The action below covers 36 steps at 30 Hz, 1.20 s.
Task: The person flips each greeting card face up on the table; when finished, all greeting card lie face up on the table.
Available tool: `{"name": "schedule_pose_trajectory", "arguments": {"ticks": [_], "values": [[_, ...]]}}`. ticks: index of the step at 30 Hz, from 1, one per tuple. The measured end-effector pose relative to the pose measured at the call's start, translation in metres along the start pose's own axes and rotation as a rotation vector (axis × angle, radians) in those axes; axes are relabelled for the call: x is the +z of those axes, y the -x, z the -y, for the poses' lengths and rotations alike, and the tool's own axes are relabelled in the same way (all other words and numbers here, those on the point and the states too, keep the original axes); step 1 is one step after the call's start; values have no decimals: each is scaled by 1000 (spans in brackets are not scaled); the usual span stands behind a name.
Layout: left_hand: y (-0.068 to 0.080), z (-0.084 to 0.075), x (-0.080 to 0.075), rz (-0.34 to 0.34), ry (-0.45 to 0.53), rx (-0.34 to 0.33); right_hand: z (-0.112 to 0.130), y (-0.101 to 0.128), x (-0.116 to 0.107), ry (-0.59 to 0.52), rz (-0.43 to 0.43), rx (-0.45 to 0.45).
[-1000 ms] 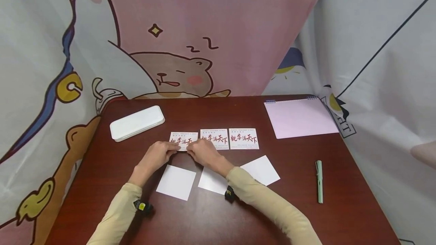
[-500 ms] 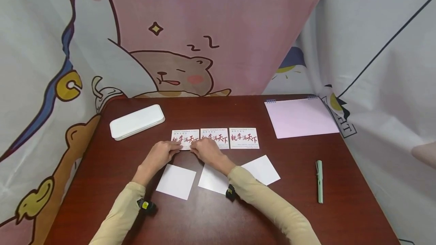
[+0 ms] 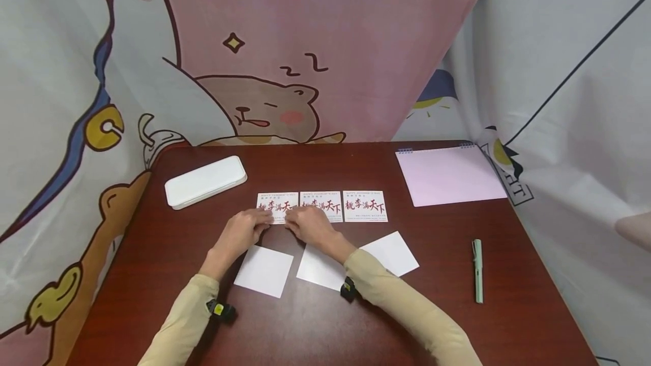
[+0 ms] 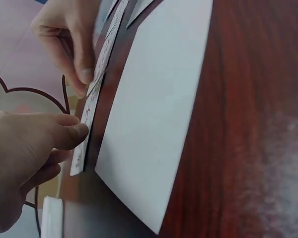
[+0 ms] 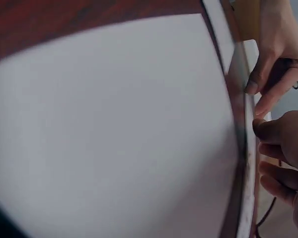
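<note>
White rounded plastic case [image 3: 205,182] far left. Left hand [image 3: 241,231] and right hand [image 3: 308,225] pinch the near edge of the leftmost of 3 red-lettered white cards [image 3: 277,206], abutting its neighbour [image 3: 321,205]. Risk: sliding it knocks the row askew.

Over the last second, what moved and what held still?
The left-most printed card slid a little right and away, closing up against the middle printed card. The left hand and right hand went with it, each grip still pinching its near edge. Nothing was let go. The right printed card, three blank white squares, white case, pink notepad and green pen stayed put.
</note>
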<state>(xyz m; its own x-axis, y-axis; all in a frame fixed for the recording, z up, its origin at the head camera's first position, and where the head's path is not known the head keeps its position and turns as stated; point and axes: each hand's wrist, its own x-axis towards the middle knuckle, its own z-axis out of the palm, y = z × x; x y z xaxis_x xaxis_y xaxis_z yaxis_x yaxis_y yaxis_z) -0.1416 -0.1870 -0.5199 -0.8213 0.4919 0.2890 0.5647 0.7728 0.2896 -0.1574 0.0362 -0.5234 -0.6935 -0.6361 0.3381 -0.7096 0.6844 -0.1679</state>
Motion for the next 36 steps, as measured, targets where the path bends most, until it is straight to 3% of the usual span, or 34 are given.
{"name": "schedule_pose_trajectory", "arguments": {"ticks": [4,9,14,20,27,36], "values": [[2,-12,-7,-11,-19,0,1,11,-17,-76,-44,51],[5,-43,-19,8,26,10,-2,41,-44,-159,-30,166],[8,-76,-21,118,84,45,-3,79,-67,-121,35,227],[11,-106,-7,279,118,80,9,110,-77,-8,182,274],[16,-118,12,389,109,61,14,121,-69,88,232,254],[10,-124,14,334,72,50,12,116,-71,-13,292,279]]}}
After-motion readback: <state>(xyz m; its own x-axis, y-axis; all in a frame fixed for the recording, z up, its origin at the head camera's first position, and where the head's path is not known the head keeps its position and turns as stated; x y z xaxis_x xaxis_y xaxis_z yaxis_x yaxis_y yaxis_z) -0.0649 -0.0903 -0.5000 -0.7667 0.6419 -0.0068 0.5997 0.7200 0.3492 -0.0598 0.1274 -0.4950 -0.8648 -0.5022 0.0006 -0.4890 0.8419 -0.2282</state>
